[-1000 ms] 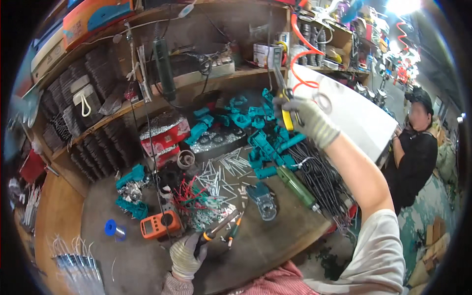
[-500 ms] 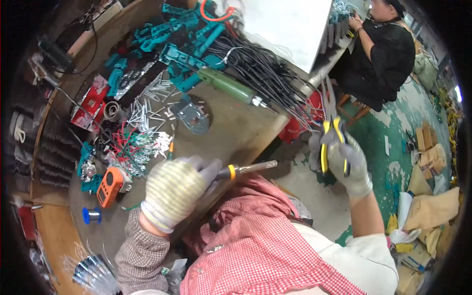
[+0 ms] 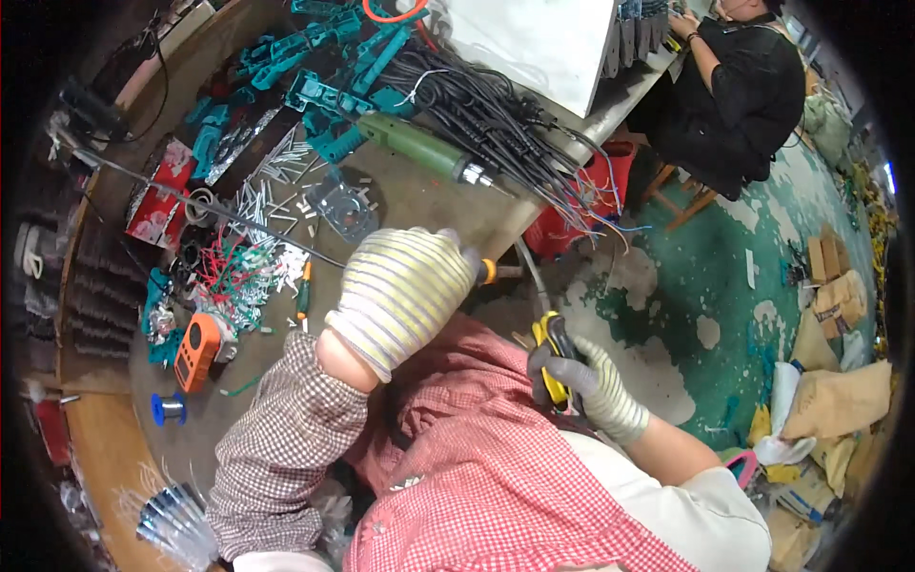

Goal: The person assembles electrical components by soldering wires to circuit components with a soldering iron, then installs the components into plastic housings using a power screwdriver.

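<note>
My left hand [image 3: 405, 296], in a striped knit glove, is closed round a tool whose yellow-orange handle ring [image 3: 488, 272] and short metal shaft [image 3: 510, 272] stick out to the right. The rest of its handle is hidden in the glove. My right hand [image 3: 607, 386], gloved too, grips long-nose pliers [image 3: 551, 334] by their yellow and black handles. Their jaws point up and slightly left, pressed nearly together. The jaws pass close by the end of the metal shaft; whether they touch it I cannot tell.
A green electric screwdriver [image 3: 419, 148] lies on the bench, beside bundled black cables [image 3: 486, 110]. Teal plastic housings [image 3: 324, 95], metal pins, red and green wires [image 3: 233, 276], an orange meter [image 3: 197, 351] and a solder spool [image 3: 169, 409] surround it. A co-worker [image 3: 729, 100] sits at the upper right.
My right hand has brought the pliers down and left, and their jaws have gone from spread to nearly closed. My left hand has moved up and right with its tool.
</note>
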A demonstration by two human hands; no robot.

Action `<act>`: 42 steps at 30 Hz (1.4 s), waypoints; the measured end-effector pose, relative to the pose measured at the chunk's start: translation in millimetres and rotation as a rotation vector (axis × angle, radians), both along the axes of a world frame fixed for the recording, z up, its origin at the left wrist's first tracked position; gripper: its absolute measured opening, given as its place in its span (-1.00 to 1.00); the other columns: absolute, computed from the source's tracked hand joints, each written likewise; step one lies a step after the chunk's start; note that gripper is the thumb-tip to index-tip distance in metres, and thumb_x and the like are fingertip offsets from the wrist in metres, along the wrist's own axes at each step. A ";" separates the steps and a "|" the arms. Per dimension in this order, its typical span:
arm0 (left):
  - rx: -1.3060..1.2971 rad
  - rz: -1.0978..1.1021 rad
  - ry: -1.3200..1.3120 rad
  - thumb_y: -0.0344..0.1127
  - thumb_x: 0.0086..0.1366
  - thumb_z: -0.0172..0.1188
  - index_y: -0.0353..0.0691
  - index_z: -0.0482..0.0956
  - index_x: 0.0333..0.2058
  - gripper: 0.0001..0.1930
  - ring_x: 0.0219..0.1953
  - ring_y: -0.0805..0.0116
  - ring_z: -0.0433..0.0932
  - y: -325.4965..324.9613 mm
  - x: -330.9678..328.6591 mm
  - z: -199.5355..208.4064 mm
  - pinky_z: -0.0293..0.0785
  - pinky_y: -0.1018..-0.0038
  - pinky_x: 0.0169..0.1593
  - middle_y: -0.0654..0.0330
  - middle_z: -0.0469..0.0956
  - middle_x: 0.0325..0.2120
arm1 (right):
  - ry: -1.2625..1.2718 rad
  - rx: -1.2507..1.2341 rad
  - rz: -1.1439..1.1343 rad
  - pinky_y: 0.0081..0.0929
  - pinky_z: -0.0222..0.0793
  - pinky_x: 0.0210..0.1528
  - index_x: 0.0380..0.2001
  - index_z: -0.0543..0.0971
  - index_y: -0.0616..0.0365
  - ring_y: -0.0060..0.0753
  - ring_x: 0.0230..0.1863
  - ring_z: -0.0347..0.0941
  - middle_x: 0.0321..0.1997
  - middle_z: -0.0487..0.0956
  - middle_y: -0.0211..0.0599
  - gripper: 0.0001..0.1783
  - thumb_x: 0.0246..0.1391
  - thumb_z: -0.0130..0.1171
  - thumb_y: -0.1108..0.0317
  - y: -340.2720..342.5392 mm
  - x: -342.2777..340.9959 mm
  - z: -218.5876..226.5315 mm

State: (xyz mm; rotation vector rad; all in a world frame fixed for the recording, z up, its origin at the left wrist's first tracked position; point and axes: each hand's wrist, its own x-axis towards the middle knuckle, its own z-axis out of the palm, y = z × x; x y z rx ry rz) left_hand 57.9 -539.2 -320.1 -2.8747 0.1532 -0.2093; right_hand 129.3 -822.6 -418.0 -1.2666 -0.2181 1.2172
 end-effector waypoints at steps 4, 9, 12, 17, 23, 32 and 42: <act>-0.028 -0.027 -0.027 -0.14 0.36 0.29 -0.02 0.65 -0.22 -0.86 -0.33 0.19 0.69 2.5 2.7 4.3 0.56 0.21 -0.34 0.21 0.57 -0.40 | -0.037 0.237 -0.277 -0.43 0.59 -0.11 -0.02 0.61 0.19 -0.40 -0.26 0.63 -0.10 0.65 -0.25 -0.61 0.34 0.29 0.08 6.2 -23.7 4.2; -0.015 -0.034 -0.027 -0.18 0.37 0.25 0.00 0.66 -0.22 -0.90 -0.33 0.21 0.69 9.9 1.8 -2.9 0.57 0.21 -0.33 0.22 0.58 -0.39 | -0.038 0.076 -0.246 -0.35 0.61 -0.13 0.02 0.58 0.19 -0.35 -0.25 0.64 -0.13 0.63 -0.21 -0.58 0.36 0.22 0.05 11.1 -29.3 -12.4; -0.045 -0.040 -0.037 -0.19 0.37 0.24 0.01 0.66 -0.22 -0.91 -0.33 0.21 0.69 9.0 4.6 -1.4 0.58 0.21 -0.33 0.23 0.58 -0.38 | 0.028 0.225 -0.307 -0.42 0.56 -0.10 -0.03 0.60 0.17 -0.41 -0.22 0.60 -0.19 0.64 -0.24 -0.59 0.35 0.21 0.03 12.3 -29.3 -3.5; -0.004 -0.047 -0.070 -0.18 0.37 0.25 0.03 0.67 -0.21 -0.90 -0.32 0.22 0.69 11.2 4.6 -3.9 0.58 0.22 -0.33 0.25 0.58 -0.37 | -0.007 0.209 -0.269 -0.42 0.51 -0.27 0.02 0.53 0.12 -0.40 -0.33 0.56 -0.24 0.63 -0.20 -0.51 0.33 0.19 -0.08 11.1 -32.5 -18.0; -0.065 -0.042 -0.099 -0.15 0.35 0.26 0.04 0.68 -0.23 -0.89 -0.33 0.22 0.67 10.5 8.4 -11.3 0.58 0.22 -0.32 0.26 0.59 -0.35 | 0.045 0.157 -0.268 -0.45 0.42 -0.34 -0.01 0.50 -0.01 -0.38 -0.36 0.52 -0.31 0.60 -0.18 -0.52 0.26 0.23 -0.14 16.9 -30.3 -5.6; -0.348 -0.118 -0.249 -0.22 0.32 0.26 -0.24 0.69 -0.29 -0.80 -0.33 0.00 0.67 14.5 6.7 -10.2 0.59 0.13 -0.23 -0.03 0.64 -0.41 | 0.043 0.107 -0.269 -0.48 0.32 -0.53 0.01 0.48 0.07 -0.35 -0.54 0.44 -0.37 0.56 -0.13 -0.40 0.25 0.27 -0.23 23.4 -30.4 -18.9; -0.411 -0.195 -0.436 -0.26 0.27 0.30 -0.19 0.78 -0.11 -0.74 -0.28 -0.06 0.71 26.1 12.2 -50.4 0.64 0.11 -0.22 -0.04 0.69 -0.38 | 0.014 0.025 -0.331 -0.48 0.34 -0.24 0.01 0.52 0.02 -0.45 -0.31 0.46 -0.29 0.58 -0.29 -0.44 0.32 0.20 -0.25 25.2 -32.3 -20.0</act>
